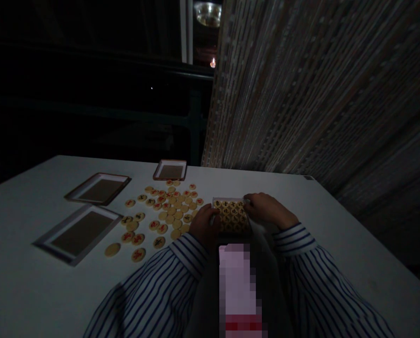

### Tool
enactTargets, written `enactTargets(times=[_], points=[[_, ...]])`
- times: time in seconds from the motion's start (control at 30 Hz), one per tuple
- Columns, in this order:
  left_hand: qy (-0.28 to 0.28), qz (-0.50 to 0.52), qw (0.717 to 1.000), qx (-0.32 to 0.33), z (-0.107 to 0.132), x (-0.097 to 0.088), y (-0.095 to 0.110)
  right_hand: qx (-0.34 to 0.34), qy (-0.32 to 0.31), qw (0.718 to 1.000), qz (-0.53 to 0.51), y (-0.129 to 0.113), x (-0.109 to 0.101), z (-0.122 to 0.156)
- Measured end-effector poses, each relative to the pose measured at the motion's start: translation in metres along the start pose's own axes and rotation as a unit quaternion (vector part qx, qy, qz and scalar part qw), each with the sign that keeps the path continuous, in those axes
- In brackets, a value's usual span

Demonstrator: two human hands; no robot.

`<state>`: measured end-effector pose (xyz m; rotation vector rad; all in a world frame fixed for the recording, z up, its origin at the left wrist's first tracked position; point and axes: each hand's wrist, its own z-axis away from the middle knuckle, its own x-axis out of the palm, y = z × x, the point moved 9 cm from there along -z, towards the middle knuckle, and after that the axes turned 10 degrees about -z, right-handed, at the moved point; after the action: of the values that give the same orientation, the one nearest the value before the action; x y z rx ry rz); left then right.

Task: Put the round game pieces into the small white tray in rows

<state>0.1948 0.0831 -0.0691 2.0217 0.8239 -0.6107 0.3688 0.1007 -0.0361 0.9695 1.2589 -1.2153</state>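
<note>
In the head view, a small open box (pixel 227 199) stands on the white table before me, filled with rows of round wooden Chinese chess pieces (pixel 232 217) with dark characters. My left hand (pixel 204 226) grips its left side, fingers bent along the edge. At the right side, my right hand (pixel 270 209) is closed on the box near its far corner. Many loose chess pieces (pixel 172 210) lie scattered to the left, some showing red or black characters, others blank side up. The box's near edge is dim and partly hidden.
Three shallow open trays or lids lie on the white table (pixel 336 216): a near-left one (pixel 48 246), one behind it (pixel 121 179), and a small far one (pixel 170 161). A lit, blurred-out screen (pixel 238 281) is below my hands. A string curtain (pixel 301 84) hangs behind the table.
</note>
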Motion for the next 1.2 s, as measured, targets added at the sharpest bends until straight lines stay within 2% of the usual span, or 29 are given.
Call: enactTargets(times=[0.67,0.9,1.2], points=[[-0.042,0.027,0.999,0.006,0.000,0.000,0.007,-0.019,-0.015,0.999,-0.022,-0.004,0.002,-0.002],[-0.064,0.021,0.997,0.036,-0.002,0.007,0.004,-0.022,-0.005,1.000,-0.021,-0.003,0.000,-0.001],[-0.078,0.026,0.996,0.024,-0.003,0.005,0.005,-0.019,0.023,0.998,-0.062,-0.003,-0.012,0.017]])
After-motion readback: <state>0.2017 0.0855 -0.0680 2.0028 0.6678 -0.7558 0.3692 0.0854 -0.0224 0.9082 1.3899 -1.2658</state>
